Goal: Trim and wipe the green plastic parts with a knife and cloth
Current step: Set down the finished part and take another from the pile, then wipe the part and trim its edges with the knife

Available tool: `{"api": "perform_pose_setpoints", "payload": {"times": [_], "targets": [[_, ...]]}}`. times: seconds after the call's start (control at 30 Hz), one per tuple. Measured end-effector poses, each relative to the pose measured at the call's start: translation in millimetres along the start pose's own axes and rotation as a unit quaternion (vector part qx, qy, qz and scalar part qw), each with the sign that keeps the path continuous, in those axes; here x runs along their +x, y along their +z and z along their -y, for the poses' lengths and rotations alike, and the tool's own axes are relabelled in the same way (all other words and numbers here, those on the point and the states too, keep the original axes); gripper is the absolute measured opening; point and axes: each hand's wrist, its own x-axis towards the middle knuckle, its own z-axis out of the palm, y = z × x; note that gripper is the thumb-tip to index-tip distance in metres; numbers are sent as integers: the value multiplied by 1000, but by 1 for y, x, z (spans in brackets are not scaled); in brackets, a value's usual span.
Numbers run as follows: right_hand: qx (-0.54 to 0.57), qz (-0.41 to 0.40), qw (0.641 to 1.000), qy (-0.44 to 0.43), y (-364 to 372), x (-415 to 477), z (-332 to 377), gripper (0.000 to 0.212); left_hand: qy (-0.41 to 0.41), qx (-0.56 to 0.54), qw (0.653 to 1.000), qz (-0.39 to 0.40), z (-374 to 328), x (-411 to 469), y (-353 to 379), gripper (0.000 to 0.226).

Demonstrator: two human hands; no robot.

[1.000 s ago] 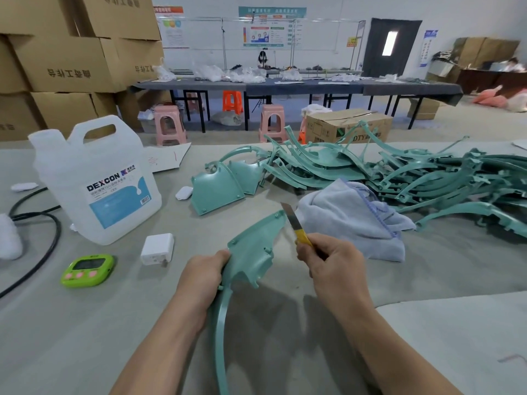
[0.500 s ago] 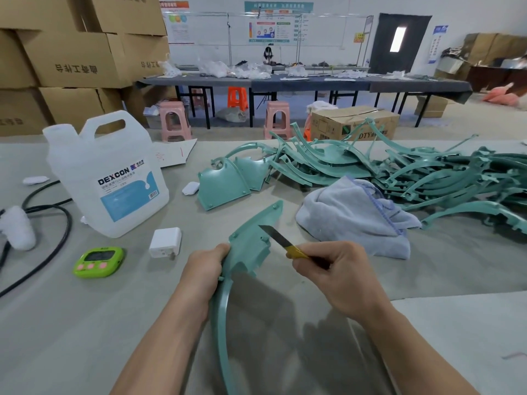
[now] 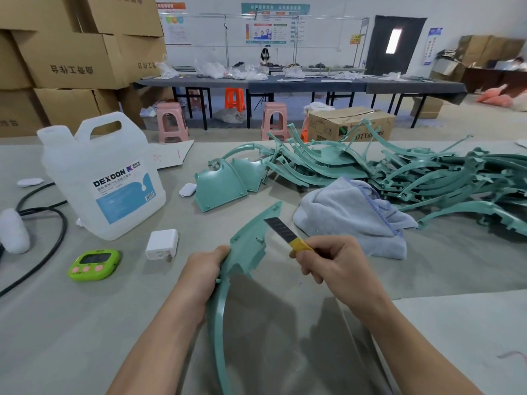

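My left hand grips a long curved green plastic part by its middle, its wide end pointing up and away from me. My right hand holds a yellow-handled utility knife. The dark blade lies against the right edge of the part's wide end. A crumpled grey-blue cloth lies on the table just beyond my right hand. A big heap of more green parts fills the back right of the table.
A white DEXCON jug stands at the left. Near it lie a white charger, a green timer and a black cable. Cardboard boxes are stacked beyond the table's left end.
The knife has swung from upright beside the part to lie angled left with its blade on the part's right edge. My left hand keeps the same grip.
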Motion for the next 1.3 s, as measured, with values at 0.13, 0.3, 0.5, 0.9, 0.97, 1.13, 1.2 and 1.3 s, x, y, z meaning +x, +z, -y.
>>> {"api": "perform_pose_setpoints", "payload": {"times": [0.13,0.3,0.5,0.9,0.97,1.13,1.2,1.3], "targets": [[-87,-53,994,32,-3,4,-8,23,3,20,1000,-7,0,0,1,42],[-59,-197,977,60,-19,11,-16,30,4,25,1000,-6,-1,-2,2,42],[-118,-163,979,38,-2,8,-14,31,-3,23,1000,7,-2,-4,2,43],[-188,-118,974,-47,0,-4,-7,20,-4,14,1000,-15,0,-1,2,39],[-183,-112,975,-66,-1,-7,-3,14,-2,15,1000,-21,1,1,1,40],[-193,-63,972,-122,-2,-10,1,9,-6,5,1000,-18,2,1,0,37],[-196,-119,967,-109,-5,-2,-2,19,-9,3,1000,-9,1,1,0,38],[-197,-164,963,-86,-8,13,-5,31,-6,10,1000,2,1,1,2,40]]}}
